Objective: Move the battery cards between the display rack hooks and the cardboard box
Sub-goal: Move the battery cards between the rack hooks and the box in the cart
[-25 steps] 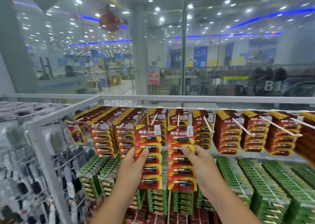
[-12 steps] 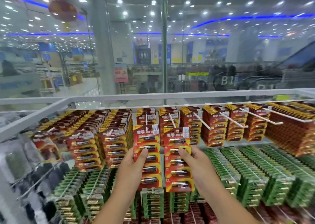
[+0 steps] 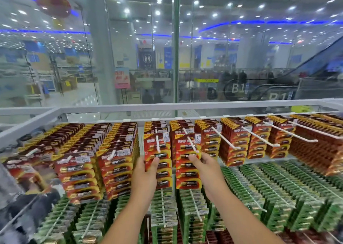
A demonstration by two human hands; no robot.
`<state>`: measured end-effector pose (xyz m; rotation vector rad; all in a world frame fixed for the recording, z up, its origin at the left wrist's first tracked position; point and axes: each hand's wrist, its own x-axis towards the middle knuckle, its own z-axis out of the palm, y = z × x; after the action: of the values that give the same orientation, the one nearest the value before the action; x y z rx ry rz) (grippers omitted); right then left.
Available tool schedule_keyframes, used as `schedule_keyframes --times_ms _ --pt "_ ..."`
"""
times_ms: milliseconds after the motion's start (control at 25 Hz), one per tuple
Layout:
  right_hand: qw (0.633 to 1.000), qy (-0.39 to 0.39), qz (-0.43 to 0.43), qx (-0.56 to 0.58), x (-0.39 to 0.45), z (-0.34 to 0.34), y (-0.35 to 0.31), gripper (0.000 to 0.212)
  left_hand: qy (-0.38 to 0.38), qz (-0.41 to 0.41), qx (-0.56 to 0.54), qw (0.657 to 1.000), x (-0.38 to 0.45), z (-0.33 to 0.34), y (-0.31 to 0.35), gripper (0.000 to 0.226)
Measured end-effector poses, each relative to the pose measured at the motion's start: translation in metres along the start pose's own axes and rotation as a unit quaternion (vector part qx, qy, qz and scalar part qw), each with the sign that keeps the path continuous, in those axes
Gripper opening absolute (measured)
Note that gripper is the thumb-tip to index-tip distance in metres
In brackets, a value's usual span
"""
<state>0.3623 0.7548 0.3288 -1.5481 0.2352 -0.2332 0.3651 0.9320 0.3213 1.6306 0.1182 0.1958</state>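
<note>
Taking the white rack frame [image 3: 167,107] as the landmark: just below its top bar hang rows of red battery cards on white hooks; the left hand [image 3: 146,176] grips a red battery card [image 3: 157,156], thumb across its front, the card threaded on a hook [image 3: 158,143]; just right of it, the right hand [image 3: 206,167] pinches a second red card [image 3: 187,162] on the neighbouring hook [image 3: 192,143]; green cards [image 3: 259,191] hang lower down.
</note>
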Motion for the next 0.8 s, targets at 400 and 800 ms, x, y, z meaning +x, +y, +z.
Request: schedule_keyframes --times_ms 400,800 --pt "1.000 -0.003 -0.024 -0.008 0.085 0.007 0.024 0.030 0.081 0.042 0.032 0.995 0.057 0.029 -0.028 0.047" --pt "0.999 0.017 0.010 -0.048 0.032 -0.002 0.026 0.049 0.062 -0.027 0.136 0.988 0.016 0.019 -0.032 0.077"
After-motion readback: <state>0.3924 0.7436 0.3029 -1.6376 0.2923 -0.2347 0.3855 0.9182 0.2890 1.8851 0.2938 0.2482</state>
